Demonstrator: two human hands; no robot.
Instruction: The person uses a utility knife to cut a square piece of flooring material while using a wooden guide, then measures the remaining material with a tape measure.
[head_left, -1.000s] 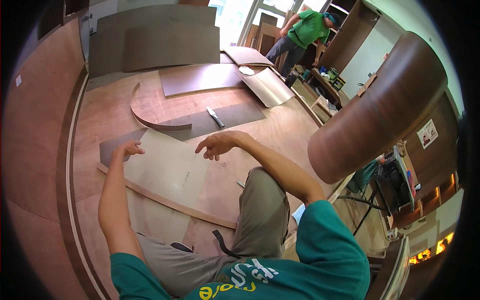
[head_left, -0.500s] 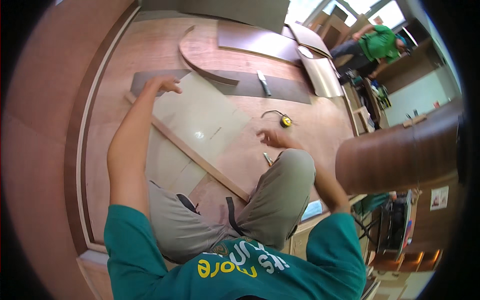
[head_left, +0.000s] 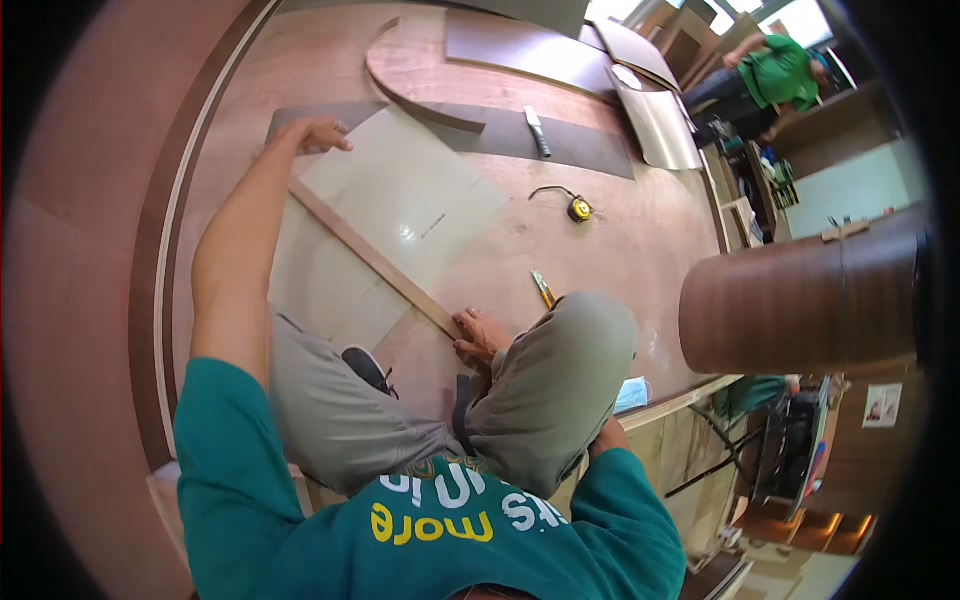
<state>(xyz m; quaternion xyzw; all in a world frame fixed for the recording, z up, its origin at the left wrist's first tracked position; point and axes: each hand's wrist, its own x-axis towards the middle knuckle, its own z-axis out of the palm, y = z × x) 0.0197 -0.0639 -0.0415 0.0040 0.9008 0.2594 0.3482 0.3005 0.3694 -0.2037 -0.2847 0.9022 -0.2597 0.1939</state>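
Observation:
A pale glossy sheet lies flat in front of me, and a narrow wooden strip runs diagonally across it. My left hand is at the sheet's far left corner, its fingers stretched out and holding nothing. My left forearm hides the strip's far end. My right hand reaches in from beneath my right knee and closes its fingers on the strip's near end. Right of that hand lies a yellow utility knife, partly behind the knee.
A yellow tape measure and a putty knife lie beyond the sheet. A curved wooden strip and a brown panel lie farther back. At right stands a rolled brown sheet. A person in green works at the far right.
My right hand has moved from the open board to the strip's near end, its arm now under my knee. My left hand stays near the sheet's far corner. The view has shifted.

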